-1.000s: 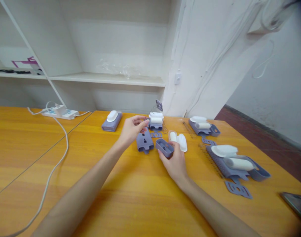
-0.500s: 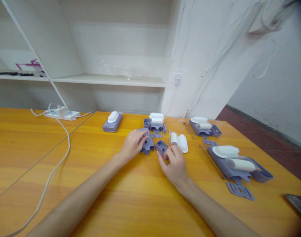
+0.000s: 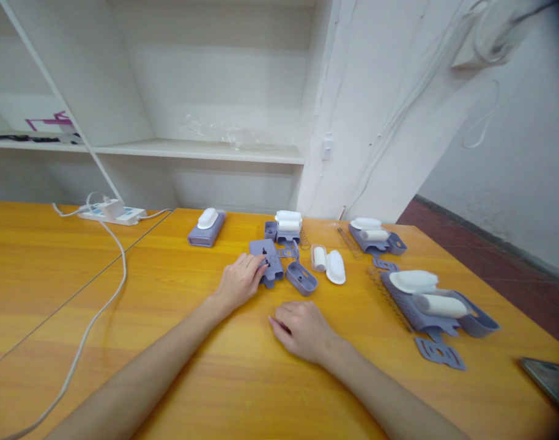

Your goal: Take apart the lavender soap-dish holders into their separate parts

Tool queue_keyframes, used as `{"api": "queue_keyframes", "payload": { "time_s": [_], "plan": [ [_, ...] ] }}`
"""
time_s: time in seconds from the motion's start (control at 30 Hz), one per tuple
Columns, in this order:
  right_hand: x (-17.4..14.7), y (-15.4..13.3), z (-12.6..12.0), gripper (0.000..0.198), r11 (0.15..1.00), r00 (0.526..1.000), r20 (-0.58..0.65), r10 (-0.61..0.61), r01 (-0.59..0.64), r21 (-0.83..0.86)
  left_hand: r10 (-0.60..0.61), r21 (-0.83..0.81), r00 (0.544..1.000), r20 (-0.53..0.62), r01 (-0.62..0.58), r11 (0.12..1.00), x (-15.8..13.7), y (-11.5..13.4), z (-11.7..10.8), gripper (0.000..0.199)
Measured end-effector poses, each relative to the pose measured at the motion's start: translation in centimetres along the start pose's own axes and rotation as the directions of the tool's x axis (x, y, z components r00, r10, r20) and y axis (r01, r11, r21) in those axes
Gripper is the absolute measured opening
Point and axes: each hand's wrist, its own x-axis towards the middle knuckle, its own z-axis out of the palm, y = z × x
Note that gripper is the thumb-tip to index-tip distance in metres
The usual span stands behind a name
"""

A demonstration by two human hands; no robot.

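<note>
My left hand (image 3: 240, 280) is closed at the left edge of a flat purple-grey plastic housing (image 3: 273, 269), its fingertips over the upper face near some dark cut-outs. My right hand (image 3: 301, 331) rests curled on the table nearer to me, apart from the parts; whatever lies under its fingers is hidden. Just right of the housing sits an open purple-grey cup (image 3: 301, 279) with rounded ends. Beyond it are a white roll in a clear case (image 3: 319, 258) and a white oval lid (image 3: 336, 267). A flat cut-out plate (image 3: 286, 252) lies behind the housing.
Similar part sets stand at the back (image 3: 288, 226), the back right (image 3: 373, 236) and the right (image 3: 426, 299). A closed purple-grey unit (image 3: 207, 228) is at the back left. A power strip (image 3: 112, 212) trails a white cable (image 3: 96, 324). A phone-like dark object (image 3: 548, 379) lies far right.
My right hand has left the purple-grey cup and drawn back toward me onto the table. My left hand has slid down and left along the housing, uncovering more of its top.
</note>
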Motion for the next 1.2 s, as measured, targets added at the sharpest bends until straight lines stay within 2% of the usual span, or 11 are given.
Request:
{"api": "queue_keyframes", "payload": {
  "time_s": [0.17, 0.23, 0.27, 0.33, 0.4, 0.43, 0.6, 0.77, 0.9, 1.07, 1.2],
  "plan": [
    [-0.3, 0.0, 0.3, 0.024, 0.996, 0.997, -0.072, 0.026, -0.020, 0.084, -0.015, -0.032, 0.999, -0.029, 0.014, 0.999, -0.2, -0.1, 0.1, 0.020],
    [-0.3, 0.1, 0.2, 0.024, 0.985, 0.980, -0.182, 0.079, -0.049, 0.163, -0.021, -0.057, 0.999, -0.030, 0.019, 0.998, -0.4, -0.1, 0.2, 0.020],
    [-0.2, 0.2, 0.0, 0.021, 0.974, 0.954, -0.267, 0.137, -0.080, 0.212, -0.028, -0.067, 0.999, -0.029, 0.026, 0.997, -0.4, -0.2, 0.2, 0.022],
    [-0.1, 0.6, -0.4, 0.011, 0.929, 0.841, -0.444, 0.309, -0.166, 0.331, -0.032, -0.089, 0.999, -0.021, 0.030, 0.996, -0.5, -0.1, 0.3, 0.028],
    [0.2, 1.3, -1.0, 0.021, 0.866, 0.723, -0.518, 0.458, -0.231, 0.444, -0.022, -0.120, 1.000, -0.014, 0.020, 0.993, -0.6, 0.0, 0.4, 0.032],
    [0.4, 1.6, -1.2, 0.030, 0.839, 0.699, -0.510, 0.501, -0.250, 0.483, -0.014, -0.138, 1.000, -0.011, 0.012, 0.990, -0.6, 0.1, 0.4, 0.032],
    [0.9, 3.3, -1.9, 0.049, 0.729, 0.748, -0.322, 0.580, -0.301, 0.615, 0.003, -0.217, 0.999, 0.033, 0.004, 0.976, -0.9, 0.5, 0.4, 0.033],
    [1.0, 4.9, -2.9, 0.051, 0.446, 0.789, -0.022, 0.614, -0.324, 0.834, 0.034, -0.269, 0.999, 0.009, -0.030, 0.963, -0.8, 0.2, 0.2, 0.019],
    [1.1, 5.8, -4.4, 0.050, 0.266, 0.789, 0.086, 0.609, -0.305, 0.915, 0.099, -0.202, 0.993, -0.067, -0.111, 0.973, -0.3, -0.1, 0.0, 0.016],
    [1.0, 6.2, -5.2, 0.036, -0.048, 0.777, 0.345, 0.527, -0.378, 0.925, 0.124, -0.151, 0.986, -0.114, -0.141, 0.978, 0.0, -0.3, 0.0, 0.017],
    [0.8, 6.7, -5.3, 0.030, -0.174, 0.754, 0.401, 0.521, -0.366, 0.914, 0.196, -0.115, 0.970, -0.142, -0.213, 0.970, -0.2, -0.7, 0.0, 0.009]
  ]
}}
